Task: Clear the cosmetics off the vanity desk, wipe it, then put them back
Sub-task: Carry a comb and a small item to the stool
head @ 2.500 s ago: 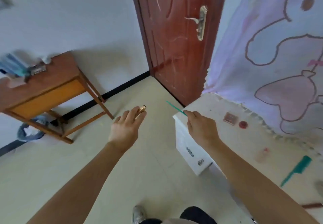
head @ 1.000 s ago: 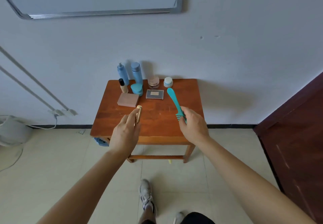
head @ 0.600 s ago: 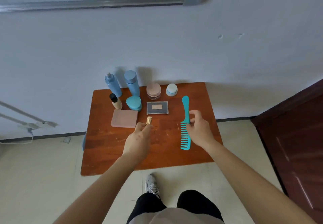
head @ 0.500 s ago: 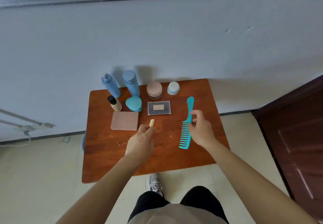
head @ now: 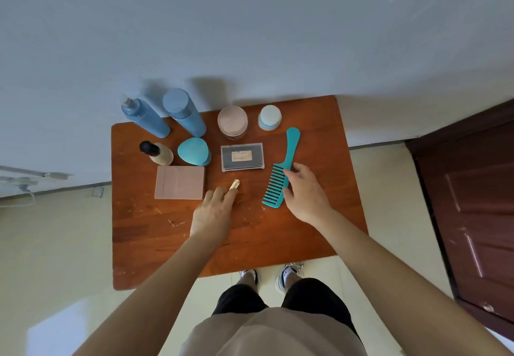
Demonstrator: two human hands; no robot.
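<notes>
The left hand (head: 214,211) has come down to the brown wooden tabletop (head: 144,230), its fingers still pinching the small gold tube (head: 235,184) beside the flat pink case (head: 180,182). The long teal plastic comb (head: 281,172) now lies flat there, and the right hand (head: 304,191) touches it, but it is not clear if it still holds on. Putting things back looks nearly done.

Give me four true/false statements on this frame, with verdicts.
1. The left hand holds a gold tube. True.
2. The comb lies left of the pink palette. False: it lies right of it, at the right hand.
3. Two blue bottles stand at the back of the desk. True.
4. The dark case lies on the floor. False: it lies on the desk.
</notes>
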